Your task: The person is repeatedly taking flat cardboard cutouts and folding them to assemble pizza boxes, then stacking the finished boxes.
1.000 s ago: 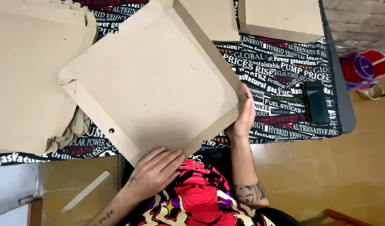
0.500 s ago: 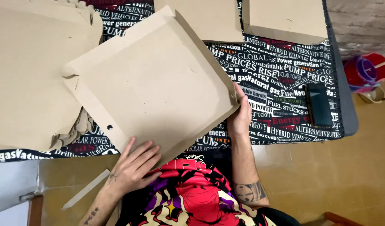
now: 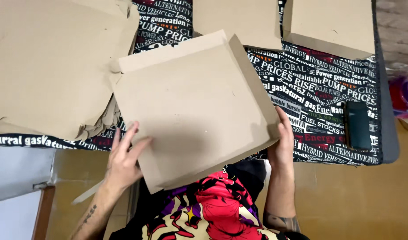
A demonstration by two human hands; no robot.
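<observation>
A big flat cardboard sheet (image 3: 190, 106) with folded-up edges lies tilted on the table, partly hanging over the near edge above the person's lap. The left hand (image 3: 124, 160) rests flat on its near left corner, fingers spread open, pressing down — not wrapped around anything. The right hand (image 3: 281, 149) cups the near right corner, fingers bent along the raised edge, so it holds the sheet there.

The sheet could slip. Only two corners are held, and much of it pokes past the table, so if the flat left hand lifts, the near side may tip down toward the lap.

The raised flap on the right side could bend the wrong way or crease if the right hand squeezes too hard.

On the left, a stack of cardboard sheets (image 3: 48, 66) lies just beside the held one, touching or nearly so — a push that way could knock the loose edges crooked.

A dark phone (image 3: 357, 125) sits on the printed tablecloth (image 3: 319, 84) to the right, near the right hand. A wide swing of the sheet could bump it toward the table's edge.
</observation>
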